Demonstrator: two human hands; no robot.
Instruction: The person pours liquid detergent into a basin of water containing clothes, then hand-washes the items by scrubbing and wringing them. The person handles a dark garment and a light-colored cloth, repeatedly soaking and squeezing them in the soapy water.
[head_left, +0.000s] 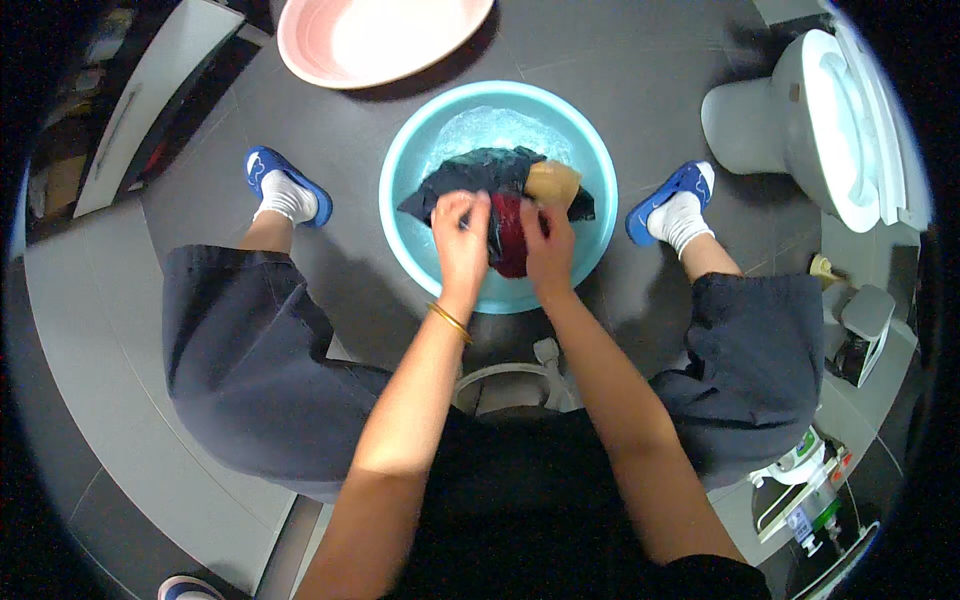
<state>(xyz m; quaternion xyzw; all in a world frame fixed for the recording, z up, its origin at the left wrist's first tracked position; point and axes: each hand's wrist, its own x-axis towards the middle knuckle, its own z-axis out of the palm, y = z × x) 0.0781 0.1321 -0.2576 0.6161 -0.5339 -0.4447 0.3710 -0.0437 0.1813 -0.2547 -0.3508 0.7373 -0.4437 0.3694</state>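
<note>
A light-blue plastic basin (387, 161) stands on the floor between my feet. Inside it lies a wet black cloth (480, 171) with a shiny, wet-looking basin bottom behind it. My left hand (461, 240) pinches the black edge of a dark red cloth (511, 240) held over the near part of the basin. The fingers of my right hand (551, 244) grip the right side of that dark red cloth. Just beyond my right hand is a tan piece (553, 182); whether it is cloth or soap I cannot tell. A gold bangle (450, 322) circles my left wrist.
A pink basin (315, 64) stands beyond the blue one. At the right are a white toilet (799, 127) and a ledge with several bottles (802, 525). A white cabinet (142, 105) stands at the left. A shower head (547, 351) and hose lie below my arms.
</note>
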